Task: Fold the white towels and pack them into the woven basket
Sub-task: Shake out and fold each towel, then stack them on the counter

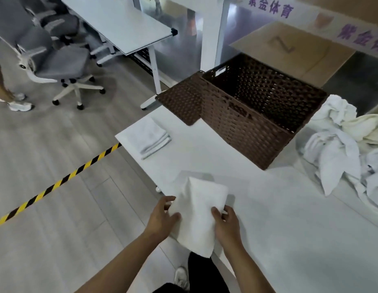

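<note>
Both hands pinch a partly folded white towel (pixel 197 210) at the bench (pixel 289 208) edge nearest the person: the left hand (pixel 161 216) grips its left edge, the right hand (pixel 227 223) its right. Beyond it stands the open brown woven basket (pixel 258 115), with folded towels (pixel 151 137) left of the basket and a heap of unfolded towels (pixel 342 144) right.

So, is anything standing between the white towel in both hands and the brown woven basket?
Nothing visible does. The left hand and right hand hold the folded white towel at the white table edge; bare tabletop leads to the open brown woven basket, its lid leaning aside.
</note>
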A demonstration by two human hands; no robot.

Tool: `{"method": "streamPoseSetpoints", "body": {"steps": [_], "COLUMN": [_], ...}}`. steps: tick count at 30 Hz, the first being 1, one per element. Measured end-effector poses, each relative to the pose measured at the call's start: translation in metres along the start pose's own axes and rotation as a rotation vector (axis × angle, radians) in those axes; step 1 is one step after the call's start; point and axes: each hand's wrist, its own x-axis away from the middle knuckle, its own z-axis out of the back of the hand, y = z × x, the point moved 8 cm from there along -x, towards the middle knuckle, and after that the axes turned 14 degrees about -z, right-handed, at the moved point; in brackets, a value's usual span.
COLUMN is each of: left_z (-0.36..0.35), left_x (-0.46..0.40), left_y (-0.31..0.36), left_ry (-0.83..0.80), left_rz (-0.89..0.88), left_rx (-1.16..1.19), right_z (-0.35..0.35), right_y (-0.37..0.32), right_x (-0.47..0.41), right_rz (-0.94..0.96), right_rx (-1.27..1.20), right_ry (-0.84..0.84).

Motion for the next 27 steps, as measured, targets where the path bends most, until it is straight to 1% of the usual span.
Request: {"method": "streamPoseSetpoints", "body": {"steps": [7,11,14,16,18,19,21,22,24,26,27], "left_z": [0.017,0.027,0.04,0.049,0.058,0.059,0.058,0.057,0.045,0.025,0.016], "left_x": [-0.098,-0.158,-0.193,-0.209,-0.216,-0.218,-0.22,-0.218,-0.208,-0.192,-0.186], "left_y": [0.011,0.018,0.028,0.022,0.01,0.005,0.0,0.001,0.006,0.008,0.003], "left_ry": [-0.039,-0.117,-0.105,-0.102,-0.118,-0.148,-0.225,-0.257,-0.303,-0.383,-0.454], "left_rz": [0.008,-0.016,-0.067,-0.069,-0.077,-0.074,-0.09,-0.125,-0.269,-0.439,-0.48], "left_rx": [-0.033,-0.161,-0.234,-0.326,-0.423,-0.474,-0.626,-0.741,-0.931,-0.994,-1.002], "right_z": [-0.043,-0.076,-0.09,-0.096,-0.097,-0.096,-0.095,-0.099,-0.11,-0.119,-0.122], "right_y": [-0.047,-0.069,-0.079,-0.074,-0.075,-0.082,-0.104,-0.111,-0.114,-0.105,-0.1], "right_x": [-0.064,-0.099,-0.114,-0.122,-0.121,-0.118,-0.114,-0.112,-0.111,-0.114,-0.116], "right_rz": [0.012,-0.013,0.012,-0.006,0.028,0.09,0.314,0.432,0.558,0.57,0.559], "right_rx": [0.019,0.01,0.017,0.126,0.248,0.321,0.52,0.658,0.863,1.001,1.047], "right_ry": [0.032,0.046,0.04,0.058,0.077,0.109,0.22,0.264,0.284,0.235,0.221]}}
